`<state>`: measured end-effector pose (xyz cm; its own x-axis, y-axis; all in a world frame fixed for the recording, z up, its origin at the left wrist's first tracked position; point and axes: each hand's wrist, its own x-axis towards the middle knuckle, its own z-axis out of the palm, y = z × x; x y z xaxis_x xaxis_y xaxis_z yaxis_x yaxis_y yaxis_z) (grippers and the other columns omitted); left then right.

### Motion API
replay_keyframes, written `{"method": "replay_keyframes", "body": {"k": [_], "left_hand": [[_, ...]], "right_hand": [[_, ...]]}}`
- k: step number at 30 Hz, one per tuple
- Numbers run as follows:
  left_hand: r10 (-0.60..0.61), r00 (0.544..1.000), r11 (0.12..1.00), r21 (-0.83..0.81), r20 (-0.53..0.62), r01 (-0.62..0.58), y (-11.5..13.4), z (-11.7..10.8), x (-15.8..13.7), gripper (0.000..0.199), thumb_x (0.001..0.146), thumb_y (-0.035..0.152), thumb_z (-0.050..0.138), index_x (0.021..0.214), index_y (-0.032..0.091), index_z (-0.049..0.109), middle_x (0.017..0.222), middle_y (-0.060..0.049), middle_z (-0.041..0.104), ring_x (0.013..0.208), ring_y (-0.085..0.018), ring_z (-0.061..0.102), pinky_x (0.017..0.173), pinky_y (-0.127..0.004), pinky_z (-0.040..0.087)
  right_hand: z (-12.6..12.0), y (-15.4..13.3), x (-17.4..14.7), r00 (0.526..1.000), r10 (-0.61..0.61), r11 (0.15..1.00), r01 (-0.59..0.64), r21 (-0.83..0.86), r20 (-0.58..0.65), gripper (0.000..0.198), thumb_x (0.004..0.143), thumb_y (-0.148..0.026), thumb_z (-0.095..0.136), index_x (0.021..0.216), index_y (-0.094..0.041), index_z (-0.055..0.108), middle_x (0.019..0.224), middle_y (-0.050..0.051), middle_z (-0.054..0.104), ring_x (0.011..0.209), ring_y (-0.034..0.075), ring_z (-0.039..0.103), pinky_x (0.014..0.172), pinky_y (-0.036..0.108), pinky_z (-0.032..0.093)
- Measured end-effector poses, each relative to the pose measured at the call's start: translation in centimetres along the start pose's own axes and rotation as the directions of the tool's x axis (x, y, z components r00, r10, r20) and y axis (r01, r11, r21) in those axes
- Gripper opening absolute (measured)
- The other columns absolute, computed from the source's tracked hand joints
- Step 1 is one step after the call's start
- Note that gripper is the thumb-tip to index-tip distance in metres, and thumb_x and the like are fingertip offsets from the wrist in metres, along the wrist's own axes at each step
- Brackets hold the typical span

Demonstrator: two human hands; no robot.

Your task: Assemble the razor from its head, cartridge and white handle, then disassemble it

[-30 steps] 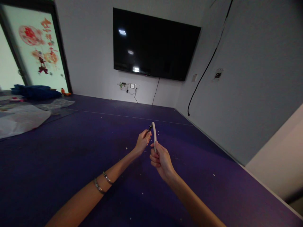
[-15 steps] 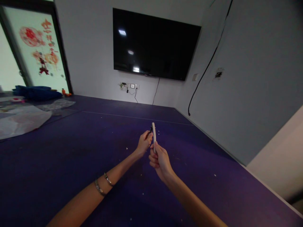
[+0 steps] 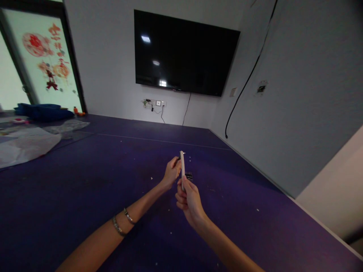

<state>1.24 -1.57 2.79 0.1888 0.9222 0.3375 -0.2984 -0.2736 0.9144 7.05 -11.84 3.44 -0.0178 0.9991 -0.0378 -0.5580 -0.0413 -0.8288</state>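
Observation:
My right hand (image 3: 190,198) is closed around the lower end of a thin, pale, slightly curved strip (image 3: 182,164), which stands nearly upright. Just left of the strip, my left hand (image 3: 171,173) is closed on a small dark object (image 3: 179,158). Most of that object is hidden by the fingers and the strip, so its kind does not show. The top of the strip is beside the left fingertips. A small black piece (image 3: 189,176) with light lines shows just right of the strip, beyond my right thumb; whether it lies on the surface I cannot tell.
Both arms reach over a wide dark purple surface (image 3: 113,211) scattered with white crumbs. A white sheet (image 3: 31,145), clear plastic (image 3: 69,126) and blue cloth (image 3: 42,112) lie at the left. A television (image 3: 184,53) hangs on the far wall; a black cable (image 3: 246,85) hangs at the right.
My right hand and the pale strip have moved slightly down and left. The strip now looks straighter, and the small black piece beside it has come into view. My left hand has hardly moved.

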Motion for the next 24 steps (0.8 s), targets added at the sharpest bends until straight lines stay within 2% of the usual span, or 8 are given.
{"method": "replay_keyframes", "body": {"k": [7, 13, 19, 24], "left_hand": [[0.012, 1.000, 1.000, -0.009, 0.022, -0.012, -0.27, 0.01, 0.06, 0.024, 0.076, 0.038, 0.054, 0.069, 0.018, 0.044, 0.046, 0.009, 0.034, 0.035, -0.002, 0.027, 0.036, -0.016, 0.019], [-0.019, 1.000, 0.999, -0.026, 0.001, 0.019, -0.06, -0.11, 0.11, 0.023, 0.077, 0.037, 0.053, 0.070, 0.018, 0.043, 0.047, 0.010, 0.032, 0.034, -0.002, 0.024, 0.035, -0.016, 0.016], [0.012, 1.000, 1.000, -0.020, 0.013, -0.012, -0.11, 0.27, -0.14, 0.024, 0.076, 0.036, 0.055, 0.068, 0.018, 0.043, 0.047, 0.010, 0.033, 0.035, -0.002, 0.026, 0.036, -0.016, 0.018], [-0.001, 1.000, 1.000, -0.028, -0.012, 0.001, 0.00, 0.37, -0.23, 0.023, 0.077, 0.036, 0.054, 0.068, 0.018, 0.043, 0.047, 0.010, 0.033, 0.036, -0.002, 0.026, 0.037, -0.016, 0.019]], "right_hand": [[0.30, -0.71, 0.36, 0.998, -0.062, 0.998, 0.062, 0.012, -0.012, 0.040, 0.066, -0.053, 0.064, 0.071, -0.020, 0.044, 0.043, -0.013, 0.024, 0.035, 0.001, 0.011, 0.033, 0.016, 0.004], [0.02, 0.00, -0.33, 1.000, -0.005, 1.000, 0.005, -0.018, -0.017, 0.038, 0.068, -0.054, 0.062, 0.073, -0.019, 0.046, 0.043, -0.013, 0.023, 0.035, 0.001, 0.012, 0.032, 0.016, 0.004], [0.23, -0.65, 0.01, 0.998, -0.065, 0.998, 0.065, -0.005, -0.019, 0.038, 0.068, -0.053, 0.063, 0.072, -0.020, 0.044, 0.044, -0.013, 0.024, 0.035, 0.001, 0.011, 0.033, 0.016, 0.004], [0.01, -0.28, -0.29, 1.000, -0.021, 1.000, 0.021, -0.010, -0.008, 0.038, 0.069, -0.054, 0.061, 0.072, -0.020, 0.045, 0.044, -0.013, 0.022, 0.035, 0.001, 0.011, 0.033, 0.016, 0.004]]}}
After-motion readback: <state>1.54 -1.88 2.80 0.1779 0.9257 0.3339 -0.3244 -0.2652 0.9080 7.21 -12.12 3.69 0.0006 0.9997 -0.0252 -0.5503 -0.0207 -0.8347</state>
